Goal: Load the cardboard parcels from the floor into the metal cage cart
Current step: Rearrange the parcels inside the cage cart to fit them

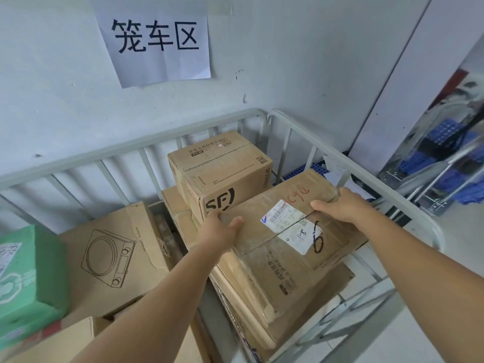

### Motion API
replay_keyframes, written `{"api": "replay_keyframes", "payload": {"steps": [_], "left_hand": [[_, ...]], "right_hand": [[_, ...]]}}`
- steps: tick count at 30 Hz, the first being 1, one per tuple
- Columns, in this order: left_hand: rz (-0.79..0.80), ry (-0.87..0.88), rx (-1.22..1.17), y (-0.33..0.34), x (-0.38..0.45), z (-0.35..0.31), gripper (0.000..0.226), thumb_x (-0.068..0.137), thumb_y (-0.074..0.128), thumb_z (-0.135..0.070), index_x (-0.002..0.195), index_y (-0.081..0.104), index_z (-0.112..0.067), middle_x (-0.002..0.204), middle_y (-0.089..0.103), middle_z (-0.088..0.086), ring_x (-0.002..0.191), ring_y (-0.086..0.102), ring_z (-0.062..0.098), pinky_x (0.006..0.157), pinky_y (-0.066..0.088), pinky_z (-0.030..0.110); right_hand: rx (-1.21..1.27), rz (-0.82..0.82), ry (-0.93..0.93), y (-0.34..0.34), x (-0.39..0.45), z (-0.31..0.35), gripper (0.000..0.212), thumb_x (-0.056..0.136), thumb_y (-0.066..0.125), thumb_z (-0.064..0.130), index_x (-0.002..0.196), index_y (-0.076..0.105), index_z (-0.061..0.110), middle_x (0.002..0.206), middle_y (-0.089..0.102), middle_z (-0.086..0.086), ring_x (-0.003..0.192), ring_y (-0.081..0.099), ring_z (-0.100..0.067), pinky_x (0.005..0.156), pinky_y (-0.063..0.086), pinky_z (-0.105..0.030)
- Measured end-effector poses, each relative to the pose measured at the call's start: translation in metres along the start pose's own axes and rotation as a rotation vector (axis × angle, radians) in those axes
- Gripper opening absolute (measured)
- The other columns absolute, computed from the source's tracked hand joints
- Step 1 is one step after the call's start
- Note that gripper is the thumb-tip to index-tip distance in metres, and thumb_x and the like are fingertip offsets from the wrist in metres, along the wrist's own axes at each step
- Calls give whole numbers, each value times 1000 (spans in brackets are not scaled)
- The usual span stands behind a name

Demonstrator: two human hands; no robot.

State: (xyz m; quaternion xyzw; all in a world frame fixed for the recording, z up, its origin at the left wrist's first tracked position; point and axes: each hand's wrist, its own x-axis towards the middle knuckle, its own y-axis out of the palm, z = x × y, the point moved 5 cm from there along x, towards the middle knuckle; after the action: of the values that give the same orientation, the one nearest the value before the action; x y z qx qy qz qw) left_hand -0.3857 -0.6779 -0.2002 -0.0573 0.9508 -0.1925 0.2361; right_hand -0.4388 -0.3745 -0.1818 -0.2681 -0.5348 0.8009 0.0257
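The left hand [218, 233] and the right hand [337, 205] each clasp an opposite edge of the taped parcel [285, 231], which sits inside the metal cage cart [348, 166], atop flat cartons just in front of the SF box [222, 174]; on release it could slide off that uneven stack towards the cart's open side. By count, the cart holds at least six brown cartons and one green box [28, 279]; the lower ones are partly hidden.

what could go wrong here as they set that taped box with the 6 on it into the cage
1. The taped parcel, held by the left hand and right hand at its far corners, sits tilted on an uneven stack; it may slide toward the person once released.
2. Pushed further back, it could knock the SF box behind it.
3. The right hand is near the cage rail and might get pinched.
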Motion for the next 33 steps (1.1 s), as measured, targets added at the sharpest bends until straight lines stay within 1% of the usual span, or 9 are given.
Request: {"api": "replay_keyframes", "payload": {"steps": [5,8,9,12,15,20,25,29,33], "left_hand": [[-114,45,-25,-40,-8,8,43,89,67,-35,124,49,-19,104,57,0,89,62,22,80,58,41],[-178,57,-95,-80,-16,21,35,88,69,-34,116,50,-23,101,58,-1,91,64,25,81,58,45],[-206,61,-103,-94,-20,26,33,88,69,-33,113,50,-24,97,58,-3,91,63,25,82,57,45],[-296,52,-102,-140,-32,48,37,88,68,-34,119,53,-21,104,59,-1,94,61,24,85,55,44],[-378,19,-107,-182,-43,74,42,88,66,-35,126,53,-22,110,57,-1,97,61,26,84,55,42],[-533,-80,-163,-246,-49,124,43,89,67,-34,127,53,-21,110,57,0,96,60,25,79,55,40],[-635,-222,-286,-273,-41,166,42,86,69,-33,124,53,-21,103,56,-2,99,62,29,88,54,49],[-703,-317,-344,-276,-24,193,43,90,66,-31,128,50,-19,104,52,-5,101,60,29,91,52,46],[-747,-413,-370,-270,1,215,44,91,63,-29,131,48,-18,115,58,2,104,58,27,96,48,44]], "right_hand": [[35,-72,-24,2,-32,29,118,43,54,92,139,37,27,141,46,-8,128,42,-36,103,37,-52],[52,-86,-108,5,-55,68,97,65,65,75,141,37,22,144,42,-12,132,38,-38,106,35,-50],[53,-92,-145,9,-60,82,95,66,66,73,140,37,22,144,43,-11,132,38,-38,106,35,-51],[43,-96,-229,24,-77,131,104,59,65,76,144,32,27,146,41,-6,135,34,-39,108,31,-56],[-3,-84,-285,45,-95,181,106,67,67,71,151,20,28,154,33,-5,140,27,-37,110,24,-58],[-24,-49,-422,88,-115,270,95,62,71,67,136,38,18,135,50,-5,128,41,-33,101,37,-50],[-73,31,-566,134,-106,345,109,45,64,73,138,37,24,137,50,-1,124,47,-31,100,38,-51],[-185,45,-629,167,-91,394,91,67,69,64,142,32,29,143,44,-1,133,34,-34,102,27,-52],[-233,102,-692,209,-63,435,95,67,66,65,146,25,34,151,34,0,135,25,-39,107,25,-56]]}}
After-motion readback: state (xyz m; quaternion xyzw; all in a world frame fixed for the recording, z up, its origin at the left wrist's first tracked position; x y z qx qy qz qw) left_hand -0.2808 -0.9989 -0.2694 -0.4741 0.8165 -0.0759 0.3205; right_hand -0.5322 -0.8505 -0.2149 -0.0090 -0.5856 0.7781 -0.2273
